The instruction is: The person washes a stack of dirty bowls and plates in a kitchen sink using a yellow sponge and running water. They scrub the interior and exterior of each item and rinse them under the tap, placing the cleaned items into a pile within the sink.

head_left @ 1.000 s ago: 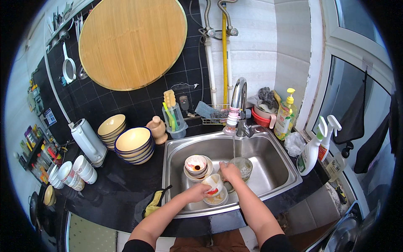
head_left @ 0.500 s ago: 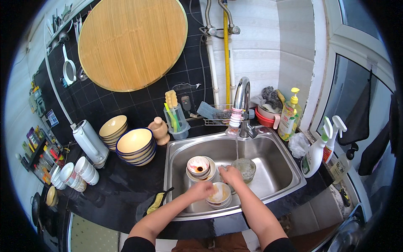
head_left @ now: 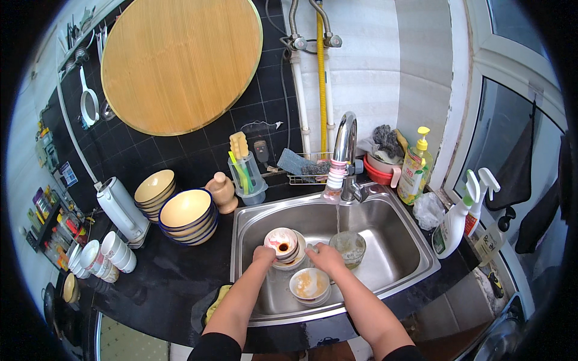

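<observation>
In the steel sink (head_left: 394, 265), my left hand (head_left: 262, 256) grips the left rim of a small stained bowl (head_left: 281, 239) at the top of a stack. The stack sits in a wider white bowl (head_left: 297, 262). My right hand (head_left: 326, 259) is closed just right of that stack; what its fingers hold, if anything, is hidden. Beside it, a clear glass bowl (head_left: 348, 249) stands under the running faucet (head_left: 346, 138). Nearer me, another small bowl (head_left: 309, 283) with orange-brown residue tops a second stack.
Cream bowls with blue rims (head_left: 188, 210) stand stacked on the black counter (head_left: 168, 271), left of the sink. Paper cups (head_left: 118, 251) are farther left. A dish soap bottle (head_left: 415, 165) and spray bottles (head_left: 451, 225) line the right side. A yellow-and-black cloth (head_left: 217, 304) lies at the front left.
My left hand has moved from the nearer stack up and left to the rear stack's rim. The right hand has shifted slightly left and down. The view has shifted a little.
</observation>
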Demonstrator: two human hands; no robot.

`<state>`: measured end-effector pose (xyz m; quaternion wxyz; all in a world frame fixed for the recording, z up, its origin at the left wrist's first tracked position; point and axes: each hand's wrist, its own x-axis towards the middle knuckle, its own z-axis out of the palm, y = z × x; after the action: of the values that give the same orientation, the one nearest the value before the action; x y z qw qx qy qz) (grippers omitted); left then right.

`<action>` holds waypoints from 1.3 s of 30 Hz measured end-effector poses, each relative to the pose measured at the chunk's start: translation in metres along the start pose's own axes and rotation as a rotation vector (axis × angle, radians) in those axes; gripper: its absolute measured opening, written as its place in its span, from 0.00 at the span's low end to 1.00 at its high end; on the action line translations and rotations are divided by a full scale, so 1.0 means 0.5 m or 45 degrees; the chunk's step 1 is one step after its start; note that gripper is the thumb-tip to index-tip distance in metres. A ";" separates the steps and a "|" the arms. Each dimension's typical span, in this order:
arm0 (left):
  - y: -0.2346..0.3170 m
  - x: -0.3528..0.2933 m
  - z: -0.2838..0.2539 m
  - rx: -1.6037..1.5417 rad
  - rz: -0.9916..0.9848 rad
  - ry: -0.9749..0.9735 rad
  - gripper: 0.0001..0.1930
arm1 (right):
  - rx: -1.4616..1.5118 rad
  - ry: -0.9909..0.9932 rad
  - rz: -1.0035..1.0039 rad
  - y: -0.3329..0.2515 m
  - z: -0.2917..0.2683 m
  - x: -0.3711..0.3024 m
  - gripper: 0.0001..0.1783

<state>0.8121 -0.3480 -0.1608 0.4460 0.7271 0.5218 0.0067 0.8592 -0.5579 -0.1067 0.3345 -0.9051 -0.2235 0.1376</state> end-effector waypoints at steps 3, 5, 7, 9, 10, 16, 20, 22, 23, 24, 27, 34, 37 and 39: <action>0.001 -0.006 0.001 0.024 0.085 0.085 0.10 | -0.013 -0.003 -0.033 0.003 0.004 0.003 0.32; 0.002 -0.023 -0.002 0.020 0.165 0.134 0.10 | -0.005 -0.017 -0.032 0.003 0.003 0.004 0.32; 0.014 -0.047 -0.010 0.055 0.285 0.135 0.11 | 0.026 -0.031 -0.006 0.003 -0.002 0.002 0.31; 0.026 -0.070 -0.019 0.104 0.410 0.153 0.11 | 0.077 -0.025 0.001 0.002 -0.001 0.000 0.30; 0.032 -0.079 -0.019 0.134 0.476 0.169 0.11 | 0.102 -0.023 0.004 0.002 -0.001 0.000 0.30; 0.049 -0.109 -0.001 0.858 1.621 0.606 0.04 | 0.281 0.177 0.044 0.011 0.010 0.011 0.29; 0.070 -0.160 -0.006 0.907 1.901 0.499 0.03 | 0.426 0.399 -0.057 0.037 0.032 0.031 0.31; 0.061 -0.165 -0.005 0.828 1.882 0.494 0.04 | 0.450 0.425 -0.040 0.030 0.032 0.028 0.31; 0.065 -0.174 -0.007 0.789 1.880 0.483 0.04 | 0.447 0.423 -0.037 0.032 0.031 0.029 0.29; 0.068 -0.188 -0.008 0.702 1.792 0.461 0.05 | 0.445 0.420 -0.035 0.032 0.030 0.030 0.27; 0.067 -0.233 -0.019 0.506 1.544 0.408 0.08 | 0.470 0.341 -0.060 0.018 0.009 0.024 0.22; 0.004 -0.181 0.017 -0.131 1.210 0.194 0.18 | 0.263 0.207 -0.182 0.009 0.027 0.018 0.17; 0.023 -0.235 0.001 -0.944 0.526 -0.498 0.24 | 0.480 0.355 -0.367 0.004 0.020 0.007 0.21; 0.002 -0.241 0.000 -1.139 0.341 -0.632 0.26 | 0.436 0.433 -0.634 -0.019 0.019 -0.014 0.25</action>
<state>0.7582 -0.4400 -0.1053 0.8181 0.5058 0.2493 0.1134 0.8465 -0.5497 -0.1064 0.5373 -0.7636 -0.3521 -0.0655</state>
